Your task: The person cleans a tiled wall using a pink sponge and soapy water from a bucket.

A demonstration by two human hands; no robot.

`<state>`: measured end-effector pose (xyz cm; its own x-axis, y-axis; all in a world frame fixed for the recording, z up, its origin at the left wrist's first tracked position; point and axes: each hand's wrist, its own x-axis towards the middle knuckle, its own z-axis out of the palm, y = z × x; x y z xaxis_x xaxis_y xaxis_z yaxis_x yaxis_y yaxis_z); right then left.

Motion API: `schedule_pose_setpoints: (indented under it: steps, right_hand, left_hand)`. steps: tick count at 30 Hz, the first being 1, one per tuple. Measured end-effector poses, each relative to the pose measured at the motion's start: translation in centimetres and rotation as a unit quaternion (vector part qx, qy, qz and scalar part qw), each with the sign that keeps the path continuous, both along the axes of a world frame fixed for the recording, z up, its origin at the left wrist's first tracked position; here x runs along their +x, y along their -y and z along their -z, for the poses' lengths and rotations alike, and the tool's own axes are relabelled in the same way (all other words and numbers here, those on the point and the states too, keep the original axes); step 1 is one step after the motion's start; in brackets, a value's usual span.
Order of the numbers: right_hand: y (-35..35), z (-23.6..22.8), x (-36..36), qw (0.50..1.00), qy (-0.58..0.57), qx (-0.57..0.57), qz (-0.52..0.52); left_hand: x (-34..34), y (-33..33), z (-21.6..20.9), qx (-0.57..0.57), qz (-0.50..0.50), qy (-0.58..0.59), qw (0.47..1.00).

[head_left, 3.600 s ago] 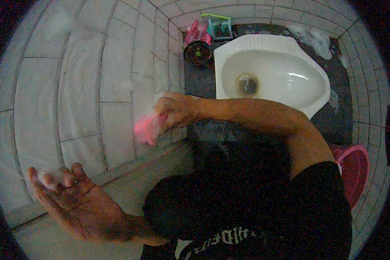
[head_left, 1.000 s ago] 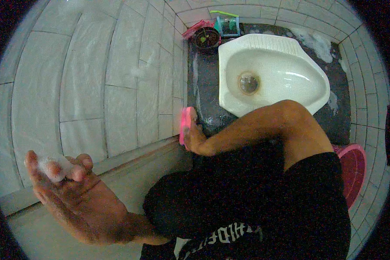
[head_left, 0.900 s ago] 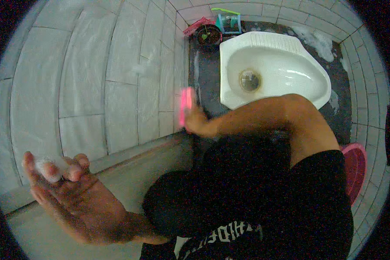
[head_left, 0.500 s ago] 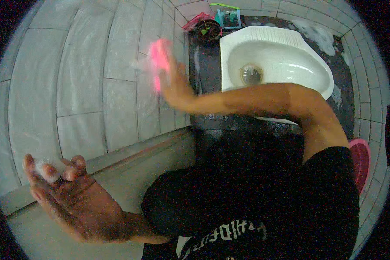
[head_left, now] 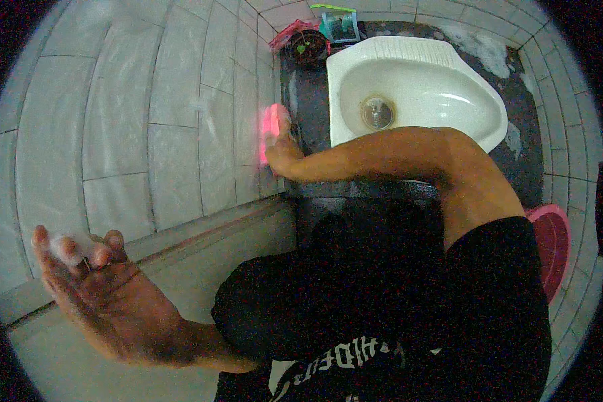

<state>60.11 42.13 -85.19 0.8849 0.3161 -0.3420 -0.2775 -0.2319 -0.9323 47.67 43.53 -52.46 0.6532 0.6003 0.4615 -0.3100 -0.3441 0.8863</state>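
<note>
My right hand [head_left: 286, 157] is closed round a bright pink scrubber [head_left: 272, 123] and presses it to the low part of the grey tiled wall [head_left: 173, 147]. Its working face is against the tiles and out of sight; whether it is a brush or a sponge I cannot tell. White streaks of suds show on the tiles. At the lower left my left hand [head_left: 117, 305] is palm up, fingers bent and apart, holding nothing. A clump of white foam [head_left: 72, 246] clings to its fingertips.
A white squat toilet [head_left: 415, 50] is set in the dark floor [head_left: 308, 100] beyond my right forearm. A dark round pot [head_left: 306, 48] and a blue-edged container [head_left: 342, 25] stand in the far corner. At the right is a pink basin [head_left: 549, 248]. Foam [head_left: 482, 53] lies behind the toilet.
My right hand has moved the pink scrubber down the wall, nearer to me and toward the floor edge. The left hand has barely shifted.
</note>
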Motion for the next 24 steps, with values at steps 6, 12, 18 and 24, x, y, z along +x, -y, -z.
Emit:
schedule_pose_setpoints:
  steps: [6, 12, 18, 24]
  right_hand:
    - [-1.4, 2.2, -9.3, 0.998, 0.039, -0.039, -0.023]
    - [-0.8, 1.9, -6.1, 0.998, 0.028, -0.033, -0.047]
    - [-0.9, 0.3, 0.4, 0.999, 0.022, -0.028, 0.015]
    - [-1.4, 1.9, -10.1, 0.997, 0.003, -0.044, -0.064]
  left_hand:
    - [0.9, -0.4, 0.7, 0.006, 0.027, 0.001, 1.000]
    - [0.4, -0.9, 0.5, 0.012, 0.034, 0.005, 0.999]
    - [0.8, -0.7, 0.0, 0.018, 0.033, 0.000, 0.999]
    - [0.6, -0.2, 0.2, 0.026, 0.041, -0.003, 0.999]
